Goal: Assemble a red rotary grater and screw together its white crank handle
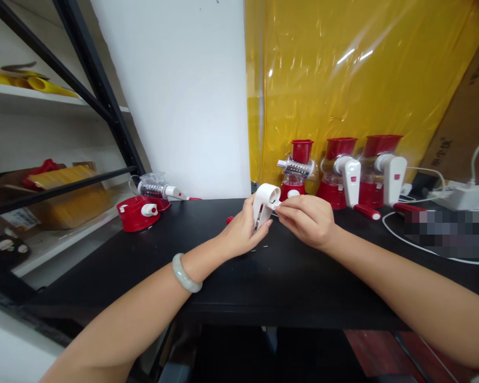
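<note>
My left hand (pixel 243 230) is wrapped round a white crank handle (pixel 268 193), its ring-shaped end up and its inner side facing right. A red knob end (pixel 229 219) shows behind this hand. My right hand (pixel 309 219) is closed in a pinch at the crank's ring, with a small white piece (pixel 277 206) between its fingertips. That piece touches or nearly touches the crank; its exact form is too small to tell. Below the hands, a few tiny slim bits (pixel 265 246) lie on the black table (pixel 291 282).
Several red-and-white rotary graters (pixel 339 186) stand at the back right. A red base (pixel 138 214) and a grater drum (pixel 154 189) with a handle lie at the left. White cables (pixel 407 242) and a power strip (pixel 459 196) are at right; a black-framed shelf (pixel 99 96) stands left.
</note>
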A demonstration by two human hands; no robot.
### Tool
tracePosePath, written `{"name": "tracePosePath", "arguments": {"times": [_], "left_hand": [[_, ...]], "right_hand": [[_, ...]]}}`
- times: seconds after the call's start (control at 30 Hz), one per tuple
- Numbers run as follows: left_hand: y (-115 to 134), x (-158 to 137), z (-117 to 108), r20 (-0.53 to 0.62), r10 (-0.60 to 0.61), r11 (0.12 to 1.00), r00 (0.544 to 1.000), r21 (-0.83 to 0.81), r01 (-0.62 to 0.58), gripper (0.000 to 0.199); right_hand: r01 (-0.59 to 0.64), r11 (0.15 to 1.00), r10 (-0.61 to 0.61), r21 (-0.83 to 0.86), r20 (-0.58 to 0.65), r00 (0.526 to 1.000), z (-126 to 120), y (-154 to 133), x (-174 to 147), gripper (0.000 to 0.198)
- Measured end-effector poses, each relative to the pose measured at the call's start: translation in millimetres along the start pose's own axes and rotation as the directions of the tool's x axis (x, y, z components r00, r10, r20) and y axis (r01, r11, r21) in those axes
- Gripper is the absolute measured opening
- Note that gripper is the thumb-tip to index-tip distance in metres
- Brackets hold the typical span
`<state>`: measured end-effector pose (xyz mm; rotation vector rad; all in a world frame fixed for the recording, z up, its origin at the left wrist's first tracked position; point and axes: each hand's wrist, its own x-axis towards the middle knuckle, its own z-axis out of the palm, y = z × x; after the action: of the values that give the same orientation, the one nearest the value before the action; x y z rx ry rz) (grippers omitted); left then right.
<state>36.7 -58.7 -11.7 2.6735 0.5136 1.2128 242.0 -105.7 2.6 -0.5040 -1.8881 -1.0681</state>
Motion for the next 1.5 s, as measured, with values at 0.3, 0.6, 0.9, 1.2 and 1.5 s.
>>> {"name": "tracePosePath", "arguments": {"times": [0.3, 0.6, 0.9, 1.2, 1.5], "left_hand": [[-1, -1, 1, -0.002, -0.013, 0.999, 1.0, -0.031, 0.013, 0.067], [0, -1, 0, 0.01, -0.033, 0.997, 0.999, -0.07, 0.034, 0.066], [1, 0, -4, 0.074, -0.07, 0.982, 0.995, -0.173, 0.082, 0.066], [6, 3, -9, 0.248, -0.189, 0.855, 0.95, -0.434, 0.283, 0.064], [7, 14, -29, 0.546, -0.246, 0.406, 0.801, -0.692, 0.596, 0.048]], "right_hand": [[0.047, 0.999, -0.047, 0.004, -0.01, 0.999, 0, 0, 2, 0.028], [0.05, 0.998, -0.051, -0.043, -0.014, 0.999, -2, -1, 4, 0.026], [-0.067, 0.997, 0.069, 0.028, -0.073, 0.995, 4, -1, -3, 0.034], [-0.338, 0.917, 0.366, 0.21, -0.107, 0.925, 7, -4, 4, 0.025], [-0.447, 0.828, 0.453, 0.338, 0.064, 0.889, 12, 4, 8, 0.042]]}}
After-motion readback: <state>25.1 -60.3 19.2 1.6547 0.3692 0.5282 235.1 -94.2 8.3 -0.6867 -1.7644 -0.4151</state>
